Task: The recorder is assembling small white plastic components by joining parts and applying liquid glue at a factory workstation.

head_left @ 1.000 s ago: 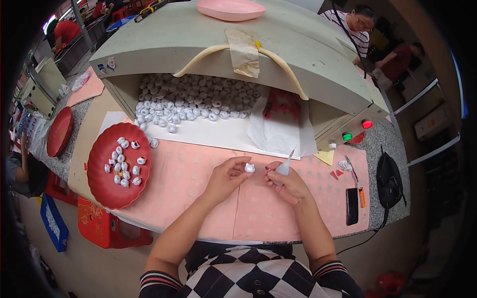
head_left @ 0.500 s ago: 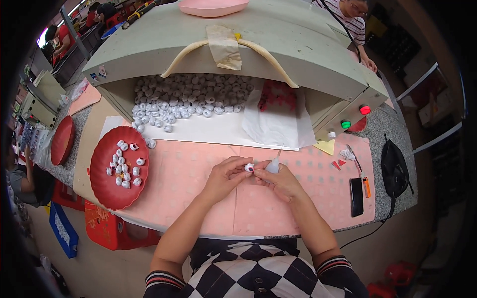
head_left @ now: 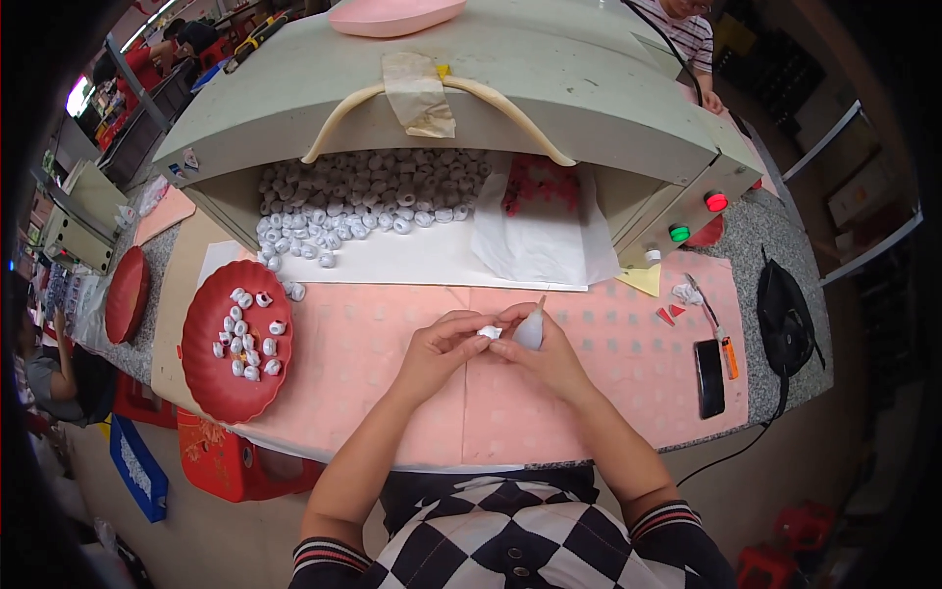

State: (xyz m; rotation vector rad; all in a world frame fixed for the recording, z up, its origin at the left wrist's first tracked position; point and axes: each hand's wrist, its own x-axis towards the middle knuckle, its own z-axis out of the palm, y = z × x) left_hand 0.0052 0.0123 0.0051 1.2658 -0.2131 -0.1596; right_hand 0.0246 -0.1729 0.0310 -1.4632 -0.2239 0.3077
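Between the fingertips of my left hand [head_left: 446, 349] is a small white piece [head_left: 490, 333], its finer details too small to make out. My right hand [head_left: 551, 359] keeps a translucent white squeeze bottle [head_left: 529, 332] with a thin needle-like tip tucked in its grip, tip pointing up and away from me. The right fingertips also touch the white piece. Both hands meet above the pink-covered table [head_left: 392, 432]. At the left, a scalloped red tray [head_left: 201, 363] carries several similar white pieces, some with red spots.
A grey box-shaped machine [head_left: 549, 93] stands ahead, many white pieces [head_left: 373, 187] heaped in its opening beside pink-red bits on white paper. At right lie a black phone [head_left: 709, 379], an orange lighter [head_left: 729, 358] and a black pouch [head_left: 785, 324]. A co-worker [head_left: 687, 49] is beyond the machine.
The white piece has turned between my fingers, so its dark red spot no longer shows. My right fingers have shifted around it, and the bottle stands more upright. The view has moved slightly.
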